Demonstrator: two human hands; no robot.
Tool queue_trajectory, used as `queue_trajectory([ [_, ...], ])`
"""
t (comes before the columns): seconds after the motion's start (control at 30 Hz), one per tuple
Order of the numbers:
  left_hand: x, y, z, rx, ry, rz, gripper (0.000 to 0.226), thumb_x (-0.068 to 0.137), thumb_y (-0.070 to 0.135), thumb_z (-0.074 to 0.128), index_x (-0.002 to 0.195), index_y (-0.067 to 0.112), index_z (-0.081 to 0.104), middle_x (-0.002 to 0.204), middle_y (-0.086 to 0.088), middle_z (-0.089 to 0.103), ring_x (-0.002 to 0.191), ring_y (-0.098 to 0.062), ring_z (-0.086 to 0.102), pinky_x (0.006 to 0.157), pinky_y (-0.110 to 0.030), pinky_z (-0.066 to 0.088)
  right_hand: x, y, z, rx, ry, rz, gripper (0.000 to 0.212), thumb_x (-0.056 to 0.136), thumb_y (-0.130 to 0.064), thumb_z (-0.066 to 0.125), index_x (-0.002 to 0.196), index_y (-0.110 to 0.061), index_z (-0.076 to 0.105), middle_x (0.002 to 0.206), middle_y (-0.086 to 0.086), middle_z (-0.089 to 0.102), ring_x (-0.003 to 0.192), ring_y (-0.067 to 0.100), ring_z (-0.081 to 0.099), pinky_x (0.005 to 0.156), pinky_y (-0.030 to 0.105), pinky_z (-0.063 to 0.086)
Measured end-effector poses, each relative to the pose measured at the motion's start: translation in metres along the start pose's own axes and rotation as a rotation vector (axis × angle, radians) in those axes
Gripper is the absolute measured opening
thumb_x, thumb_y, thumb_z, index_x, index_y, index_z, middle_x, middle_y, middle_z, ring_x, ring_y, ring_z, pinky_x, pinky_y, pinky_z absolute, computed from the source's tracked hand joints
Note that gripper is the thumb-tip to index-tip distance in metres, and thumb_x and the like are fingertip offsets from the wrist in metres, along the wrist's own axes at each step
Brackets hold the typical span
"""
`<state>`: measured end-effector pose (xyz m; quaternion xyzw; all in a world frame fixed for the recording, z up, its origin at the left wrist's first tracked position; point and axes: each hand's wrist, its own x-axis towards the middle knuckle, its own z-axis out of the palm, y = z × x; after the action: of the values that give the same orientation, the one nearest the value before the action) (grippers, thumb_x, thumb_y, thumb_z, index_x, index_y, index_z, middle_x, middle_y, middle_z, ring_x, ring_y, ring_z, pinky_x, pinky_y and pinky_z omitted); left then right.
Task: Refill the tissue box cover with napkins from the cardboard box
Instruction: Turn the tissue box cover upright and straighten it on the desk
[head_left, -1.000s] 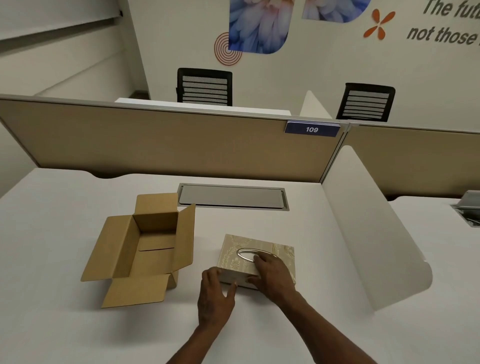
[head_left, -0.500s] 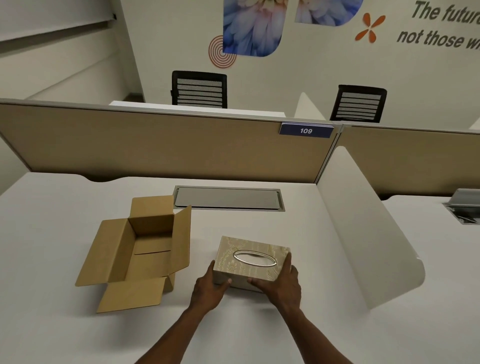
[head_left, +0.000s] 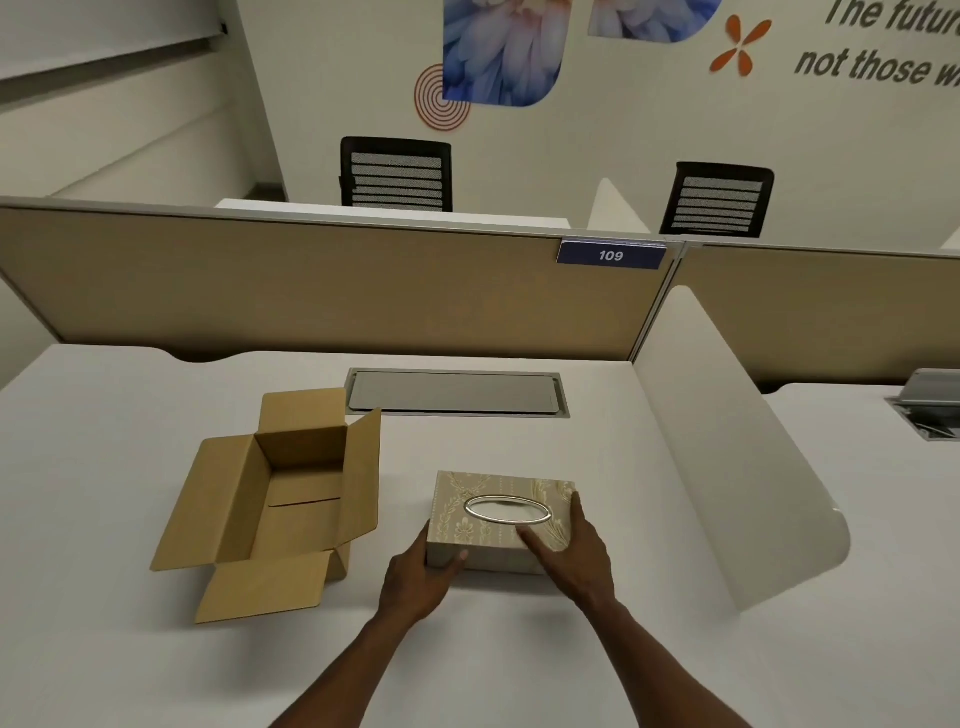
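Person is showing two bare forearms, no sleeves reaching into view; left hand (head_left: 415, 582) and right hand (head_left: 576, 561) are wearing no rings, watch or gloves.

Both hands (head_left: 498, 566) on tissue box cover (head_left: 483, 519)

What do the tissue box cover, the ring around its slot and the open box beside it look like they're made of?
The tissue box cover looks wrapped in matte beige fabric or textured paper, judging by its woven-looking floral pattern; which one is unclear. The oval ring appears to be polished metal or chromed plastic, since it gleams silver. The open box is plain brown cardboard, with dull folded flaps.
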<state>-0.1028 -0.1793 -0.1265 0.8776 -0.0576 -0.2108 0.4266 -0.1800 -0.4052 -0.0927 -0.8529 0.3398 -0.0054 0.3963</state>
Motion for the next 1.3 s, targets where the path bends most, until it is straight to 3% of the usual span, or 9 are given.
queue_trajectory([
  [0.07,0.000,0.007,-0.002,-0.023,-0.015,-0.010,0.079,0.078,0.082,0.044,0.145,0.041,0.039,0.134,0.002,0.062,0.122,-0.026,0.057,0.097,-0.037,0.050,0.002,0.002,-0.002,0.096,0.022,0.023,0.096,0.084,-0.078,0.053,0.160,-0.030,0.022,0.155,0.007,0.049,0.140,0.031,0.047,0.114,0.043,0.039],
  [0.27,0.010,0.029,-0.001,0.003,0.022,-0.183,0.072,0.091,0.072,0.014,0.152,0.036,0.025,0.146,-0.011,0.050,0.132,-0.036,0.047,0.109,-0.048,0.041,0.008,0.005,-0.002,0.284,0.075,0.098,0.053,0.101,-0.059,0.040,0.150,-0.039,0.040,0.141,0.008,0.062,0.129,0.034,0.056,0.108,0.045,0.045],
  [0.47,0.014,0.027,0.002,0.089,0.027,-0.202,0.060,0.100,0.057,0.020,0.155,0.032,0.017,0.147,-0.015,0.049,0.131,-0.037,0.048,0.106,-0.046,0.043,0.018,0.026,-0.002,0.434,0.020,0.216,0.046,0.103,-0.040,0.049,0.148,-0.029,0.050,0.144,0.003,0.061,0.131,0.026,0.056,0.113,0.047,0.044],
  [0.63,0.013,0.027,0.003,0.106,0.026,-0.180,0.059,0.101,0.054,0.021,0.155,0.031,0.017,0.146,-0.014,0.049,0.130,-0.037,0.050,0.106,-0.047,0.045,0.017,0.022,-0.002,0.385,0.023,0.163,0.037,0.104,-0.035,0.045,0.132,-0.022,0.067,0.128,0.002,0.071,0.116,0.024,0.063,0.102,0.040,0.050],
  [0.93,-0.002,0.029,0.009,0.180,0.002,-0.120,0.062,0.100,0.057,0.021,0.155,0.031,0.016,0.133,-0.010,0.060,0.113,-0.029,0.061,0.092,-0.039,0.052,0.023,0.030,-0.012,0.335,0.048,0.092,0.038,0.107,-0.032,0.045,0.137,-0.019,0.063,0.134,0.004,0.067,0.122,0.026,0.061,0.103,0.039,0.048],
  [1.1,-0.004,0.031,0.013,0.138,-0.034,-0.105,0.064,0.098,0.060,0.032,0.154,0.029,0.021,0.138,-0.010,0.058,0.120,-0.030,0.058,0.097,-0.039,0.050,0.024,0.032,-0.016,0.160,0.146,0.077,0.039,0.104,-0.033,0.049,0.137,-0.015,0.061,0.132,0.012,0.068,0.116,0.032,0.064,0.098,0.039,0.049],
  [1.17,0.002,0.037,0.013,0.090,-0.012,-0.178,0.075,0.094,0.063,0.042,0.155,0.026,0.018,0.148,-0.011,0.048,0.132,-0.032,0.048,0.106,-0.043,0.045,0.025,0.025,-0.015,0.056,0.194,0.077,0.052,0.098,-0.038,0.059,0.144,-0.013,0.053,0.139,0.015,0.063,0.123,0.034,0.061,0.103,0.041,0.047],
  [1.3,0.014,0.062,0.019,0.057,0.033,-0.244,0.101,0.081,0.068,0.060,0.156,0.018,0.014,0.154,-0.012,0.038,0.142,-0.032,0.035,0.110,-0.042,0.036,0.025,0.004,-0.008,-0.012,0.099,0.082,0.091,0.082,-0.059,0.072,0.153,-0.015,0.037,0.146,0.012,0.056,0.134,0.033,0.052,0.107,0.042,0.044],
])
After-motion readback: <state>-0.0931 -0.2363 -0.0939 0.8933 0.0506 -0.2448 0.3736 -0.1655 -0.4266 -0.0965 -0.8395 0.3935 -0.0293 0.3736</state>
